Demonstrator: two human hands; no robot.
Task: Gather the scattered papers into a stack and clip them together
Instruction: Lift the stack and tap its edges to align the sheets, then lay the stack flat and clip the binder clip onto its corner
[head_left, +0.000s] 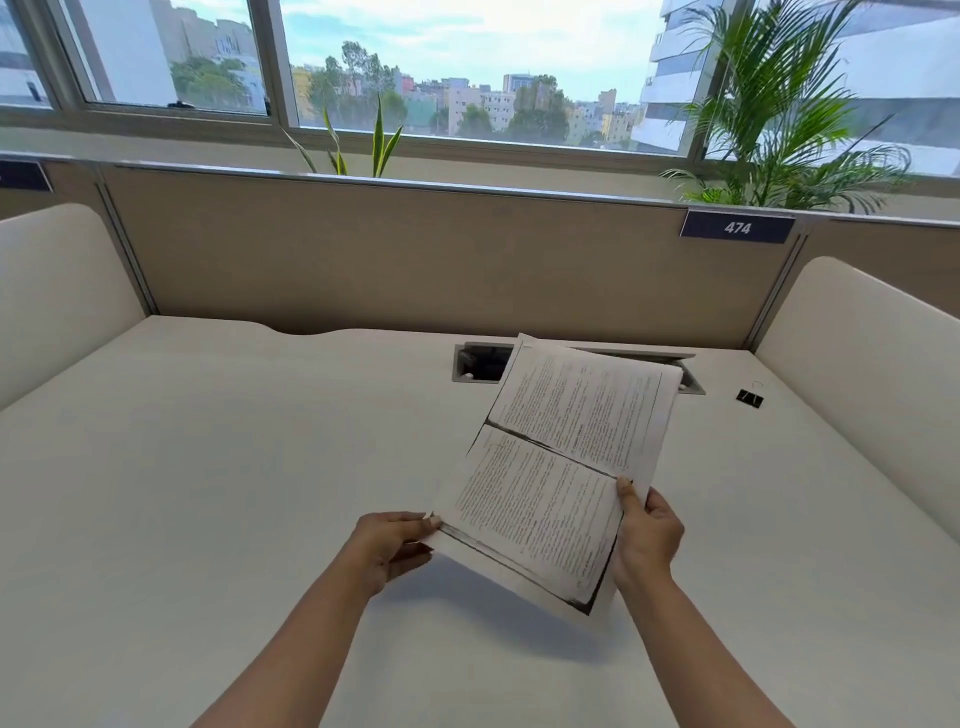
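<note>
White printed papers are already gathered in one stack held tilted above the desk, the left hand pinching its near corner and the right hand gripping its edge, while the black binder clip, well right of the stack, is not yet used.

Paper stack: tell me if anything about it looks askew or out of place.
The paper stack, held above the desk by both hands, isn't squared: sheet edges fan out along its far end. The binder clip lies unused, far right.
</note>
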